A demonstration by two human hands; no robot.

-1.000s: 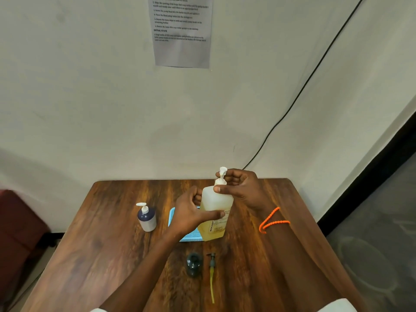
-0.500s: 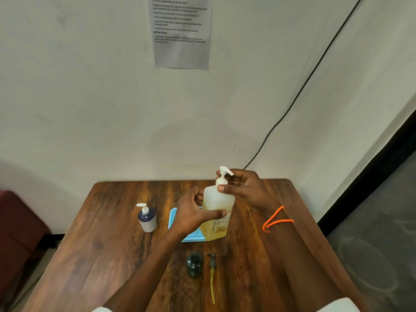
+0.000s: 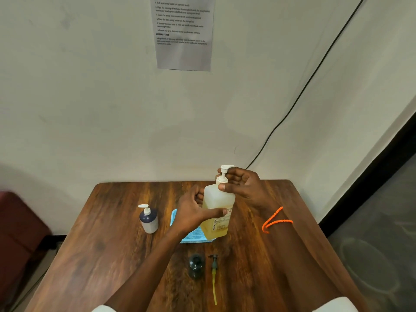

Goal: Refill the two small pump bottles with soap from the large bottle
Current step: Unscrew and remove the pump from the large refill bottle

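— Holding what, exactly?

— My left hand [image 3: 193,212] is wrapped around the large bottle [image 3: 217,212], upright at the centre of the frame, over the blue tray [image 3: 177,224]. My right hand [image 3: 245,188] has its fingers closed about the pump head [image 3: 225,173].

— And the small ones?

— One capped pump bottle [image 3: 148,219] stands left of centre on the counter [image 3: 108,233]. The dark open bottle [image 3: 196,265] sits lower centre, its pump [image 3: 213,271] lying beside it.

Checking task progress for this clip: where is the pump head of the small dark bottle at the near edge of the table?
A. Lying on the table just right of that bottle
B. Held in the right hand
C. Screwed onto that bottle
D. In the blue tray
A: the small dark bottle stands open, and its pump head lies flat on the table beside it, its yellowish tube pointing toward the camera.
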